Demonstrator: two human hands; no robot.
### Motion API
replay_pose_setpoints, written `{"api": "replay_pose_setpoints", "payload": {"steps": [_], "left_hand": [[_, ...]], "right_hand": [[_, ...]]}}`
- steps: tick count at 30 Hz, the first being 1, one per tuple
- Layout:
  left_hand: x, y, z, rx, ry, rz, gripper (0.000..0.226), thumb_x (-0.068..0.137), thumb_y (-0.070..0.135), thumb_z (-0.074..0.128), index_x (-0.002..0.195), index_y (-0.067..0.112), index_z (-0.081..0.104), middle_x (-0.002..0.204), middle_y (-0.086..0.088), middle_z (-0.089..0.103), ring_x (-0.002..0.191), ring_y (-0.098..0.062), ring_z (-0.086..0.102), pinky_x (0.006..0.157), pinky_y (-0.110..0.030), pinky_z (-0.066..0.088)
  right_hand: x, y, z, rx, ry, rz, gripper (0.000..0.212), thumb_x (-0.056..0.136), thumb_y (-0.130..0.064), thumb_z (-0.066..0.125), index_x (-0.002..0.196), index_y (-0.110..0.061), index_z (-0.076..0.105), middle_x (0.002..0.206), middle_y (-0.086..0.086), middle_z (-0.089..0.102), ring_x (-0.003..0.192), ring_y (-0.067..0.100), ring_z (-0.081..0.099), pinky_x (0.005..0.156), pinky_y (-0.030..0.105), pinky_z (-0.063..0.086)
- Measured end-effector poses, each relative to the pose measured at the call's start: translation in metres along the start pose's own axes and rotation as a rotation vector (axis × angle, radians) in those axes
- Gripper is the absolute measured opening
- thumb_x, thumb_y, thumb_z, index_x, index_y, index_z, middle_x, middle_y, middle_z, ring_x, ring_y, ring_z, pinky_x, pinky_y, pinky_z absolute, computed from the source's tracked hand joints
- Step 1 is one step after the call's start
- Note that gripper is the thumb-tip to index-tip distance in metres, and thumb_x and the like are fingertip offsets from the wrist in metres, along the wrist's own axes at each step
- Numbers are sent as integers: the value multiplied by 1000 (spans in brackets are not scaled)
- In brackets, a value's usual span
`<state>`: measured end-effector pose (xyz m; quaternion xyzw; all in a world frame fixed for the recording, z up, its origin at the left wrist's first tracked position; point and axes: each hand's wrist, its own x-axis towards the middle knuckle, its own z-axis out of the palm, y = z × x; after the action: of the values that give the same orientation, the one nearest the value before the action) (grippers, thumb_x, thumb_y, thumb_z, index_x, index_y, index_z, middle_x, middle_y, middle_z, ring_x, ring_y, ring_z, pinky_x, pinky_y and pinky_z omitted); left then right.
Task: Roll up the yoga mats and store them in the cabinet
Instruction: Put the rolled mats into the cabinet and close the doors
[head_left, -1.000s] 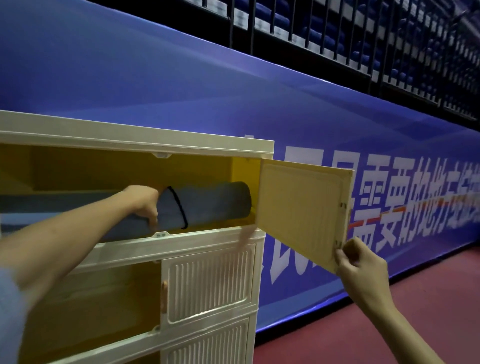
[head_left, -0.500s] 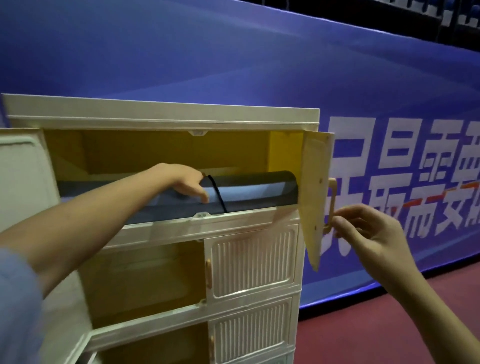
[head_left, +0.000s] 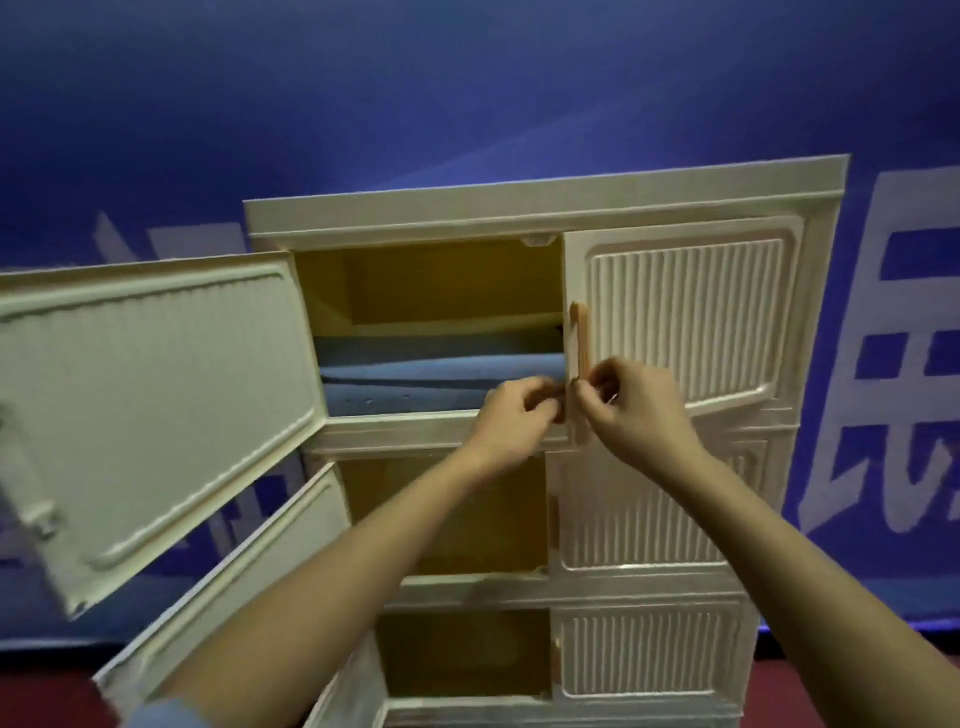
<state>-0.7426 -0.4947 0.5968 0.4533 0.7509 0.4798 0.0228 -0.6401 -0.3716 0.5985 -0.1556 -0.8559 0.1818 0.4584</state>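
Observation:
A cream plastic cabinet (head_left: 519, 202) stands against the wall. Rolled blue-grey yoga mats (head_left: 426, 374) lie lengthwise in its top compartment. The top right door (head_left: 685, 317) is swung almost flush with the front and hides the mats' right end. My right hand (head_left: 634, 410) pinches the lower end of that door's tan handle (head_left: 579, 338). My left hand (head_left: 514, 415) is right beside it, fingers curled at the door's free edge in front of the mats. The top left door (head_left: 156, 405) stands wide open.
The left door of the second compartment (head_left: 234, 571) also hangs open toward me, showing a yellow interior. The lower right doors (head_left: 644, 509) are closed. A blue banner with white characters (head_left: 467, 104) runs behind, and dark red floor (head_left: 52, 696) shows at the bottom.
My right hand has swung the top right door from edge-on to nearly closed. My left hand left the mat and came to the door's edge. The view shifted right and down.

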Motion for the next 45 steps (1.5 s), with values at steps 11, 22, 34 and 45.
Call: {"api": "replay_pose_setpoints", "payload": {"steps": [11, 22, 34, 45], "left_hand": [[-220, -99, -190, 379, 1485, -55, 70, 99, 46, 59, 158, 22, 29, 163, -20, 27, 154, -36, 23, 127, -46, 17], [-207, -49, -97, -53, 1033, 97, 25, 84, 55, 59, 107, 46, 64, 103, 13, 72, 100, -7, 68, 78, -14, 51], [-53, -108, -133, 633, 555, 500, 81, 80, 55, 75, 144, 12, 51, 153, -5, 48, 148, -24, 39, 122, -42, 31], [45, -125, -88, 751, 688, 306, 88, 66, 39, 92, 143, 23, 54, 152, -10, 41, 148, -34, 27, 118, -50, 26]], "right_hand": [[7, -1, 19, -62, 4, -76, 15, 89, -32, 68, 86, -19, 62, 75, -1, 64, 66, 21, 61, 60, 39, 53], [18, 6, 28, -88, 24, -156, 27, 84, -32, 74, 96, -17, 55, 90, 4, 56, 72, 27, 56, 63, 46, 52], [57, 53, 6, -312, 98, -415, 89, 69, -63, 63, 141, -14, 48, 144, 19, 38, 135, 41, 36, 101, 57, 32], [83, 59, 32, -517, 86, -278, 107, 58, -55, 92, 146, -28, 37, 150, 15, 28, 142, 34, 18, 112, 63, 24]]}}
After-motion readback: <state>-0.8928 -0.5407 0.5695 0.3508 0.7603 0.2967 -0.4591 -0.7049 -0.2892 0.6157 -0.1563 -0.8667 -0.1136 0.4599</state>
